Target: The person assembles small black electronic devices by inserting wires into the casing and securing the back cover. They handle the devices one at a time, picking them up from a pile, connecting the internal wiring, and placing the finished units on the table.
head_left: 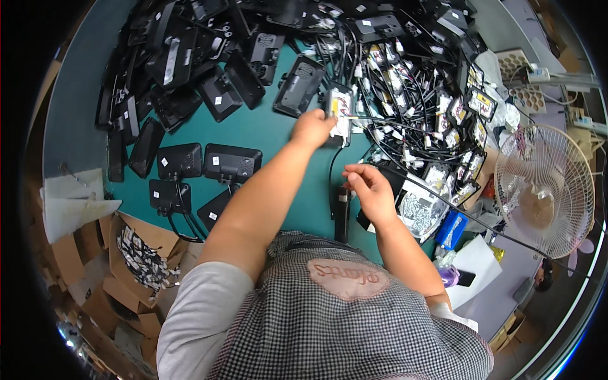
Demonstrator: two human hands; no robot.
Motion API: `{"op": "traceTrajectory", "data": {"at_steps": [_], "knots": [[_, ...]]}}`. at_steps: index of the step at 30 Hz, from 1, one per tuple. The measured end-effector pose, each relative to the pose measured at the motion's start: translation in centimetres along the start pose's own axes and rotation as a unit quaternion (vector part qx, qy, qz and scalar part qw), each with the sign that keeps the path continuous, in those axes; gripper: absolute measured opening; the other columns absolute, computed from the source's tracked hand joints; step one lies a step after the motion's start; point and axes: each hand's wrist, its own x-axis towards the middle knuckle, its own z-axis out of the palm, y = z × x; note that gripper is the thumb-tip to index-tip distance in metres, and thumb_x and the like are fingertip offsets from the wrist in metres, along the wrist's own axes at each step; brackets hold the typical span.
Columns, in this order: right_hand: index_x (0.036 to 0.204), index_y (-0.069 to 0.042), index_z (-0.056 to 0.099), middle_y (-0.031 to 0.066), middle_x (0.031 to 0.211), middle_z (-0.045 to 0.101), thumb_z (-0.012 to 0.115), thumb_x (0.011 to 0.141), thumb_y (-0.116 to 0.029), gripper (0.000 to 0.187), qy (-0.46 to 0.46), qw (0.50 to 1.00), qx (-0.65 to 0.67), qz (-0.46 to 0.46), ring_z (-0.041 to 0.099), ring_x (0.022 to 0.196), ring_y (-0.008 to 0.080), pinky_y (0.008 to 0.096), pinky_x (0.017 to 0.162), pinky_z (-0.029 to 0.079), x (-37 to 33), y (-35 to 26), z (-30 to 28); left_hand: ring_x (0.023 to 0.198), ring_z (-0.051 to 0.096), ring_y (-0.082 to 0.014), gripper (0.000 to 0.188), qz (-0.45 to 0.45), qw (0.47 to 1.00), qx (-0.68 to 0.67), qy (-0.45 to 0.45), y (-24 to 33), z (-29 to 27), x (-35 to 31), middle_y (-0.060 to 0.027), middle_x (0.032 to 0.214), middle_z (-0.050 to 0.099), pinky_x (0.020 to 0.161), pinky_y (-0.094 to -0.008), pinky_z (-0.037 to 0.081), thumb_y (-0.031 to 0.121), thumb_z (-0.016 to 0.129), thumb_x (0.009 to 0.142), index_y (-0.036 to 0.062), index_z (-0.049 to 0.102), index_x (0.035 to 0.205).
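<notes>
My left hand point(315, 128) is closed on the left edge of a flat rectangular module point(340, 117) with a yellow and white label, its thumb on top. A black cable point(332, 174) runs down from the module's lower end. My right hand point(372, 193) is half curled, thumb and fingers apart, with nothing visible in it. Just left of it is a black cylindrical tool point(342, 218), partly hidden at its lower end. Behind the module lies a black plastic housing point(299, 85).
Black housings point(180, 161) lie at left, with more heaped at the back. Cabled modules point(405, 95) pile up at right. A round container of small parts point(421, 212), a blue box point(451, 229) and a fan point(543, 190) stand right. A cardboard box point(114, 259) sits below left.
</notes>
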Motion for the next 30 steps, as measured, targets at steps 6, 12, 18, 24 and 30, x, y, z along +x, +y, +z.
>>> {"op": "traceTrajectory", "data": {"at_steps": [6, 12, 18, 24, 30], "knots": [[0.132, -0.004, 0.051, 0.0223, 0.131, 0.05, 0.076, 0.072, -0.015, 0.066, 0.113, 0.821, -0.406, -0.385, 0.057, 0.108, 0.0345, 0.0385, 0.093, 0.046, -0.2, -3.9, -0.2, 0.053, 0.053, -0.0227, 0.038, 0.049, 0.997, -0.052, 0.037, 6.5, -9.3, -5.9, -0.0115, 0.059, 0.057, 0.054, -0.0381, 0.042, 0.034, 0.065, 0.084, 0.0017, 0.056, 0.066], [0.141, -0.018, 0.043, 0.0233, 0.148, 0.031, 0.083, 0.06, -0.018, 0.09, 0.079, 0.759, -0.418, -0.494, 0.034, 0.135, 0.0406, 0.0566, 0.107, 0.031, 0.1, -4.1, 3.2, 0.05, 0.051, -0.0219, 0.035, 0.166, 0.975, 0.115, 0.092, 10.6, -12.4, -14.0, -0.0113, 0.057, 0.053, 0.049, -0.0362, 0.039, 0.029, 0.065, 0.086, 0.001, 0.055, 0.068], [0.131, -0.017, 0.056, 0.0053, 0.114, 0.066, 0.058, 0.069, 0.003, 0.065, 0.012, 0.736, -0.473, -0.484, 0.067, 0.085, 0.0233, 0.0331, 0.066, 0.055, 0.9, -5.4, 1.6, 0.051, 0.049, -0.015, 0.035, 0.169, 0.942, 0.26, 0.13, 8.1, -15.4, -17.9, -0.0102, 0.057, 0.054, 0.051, -0.033, 0.04, 0.026, 0.065, 0.086, -0.0002, 0.055, 0.066], [0.131, -0.014, 0.055, 0.0219, 0.14, 0.044, 0.062, 0.066, 0.0, 0.067, 0.043, 0.75, -0.516, -0.411, 0.058, 0.108, 0.0382, 0.0444, 0.089, 0.05, -0.3, -3.5, 2.4, 0.057, 0.053, -0.0082, 0.031, -0.036, 0.988, -0.117, -0.093, 2.6, -15.4, -17.8, -0.0042, 0.063, 0.062, 0.053, -0.029, 0.043, 0.028, 0.064, 0.087, -0.0018, 0.067, 0.079], [0.127, -0.011, 0.057, 0.0199, 0.139, 0.046, 0.065, 0.065, -0.001, 0.064, -0.112, 0.716, -0.48, -0.495, 0.048, 0.127, 0.0376, 0.0493, 0.101, 0.043, -2.7, -2.8, 3.8, 0.064, 0.059, -0.0098, 0.029, -0.094, 0.915, -0.334, -0.206, 0.7, -13.3, -17.8, -0.0042, 0.083, 0.067, 0.054, -0.0255, 0.046, 0.025, 0.062, 0.09, -0.0027, 0.068, 0.09]]}}
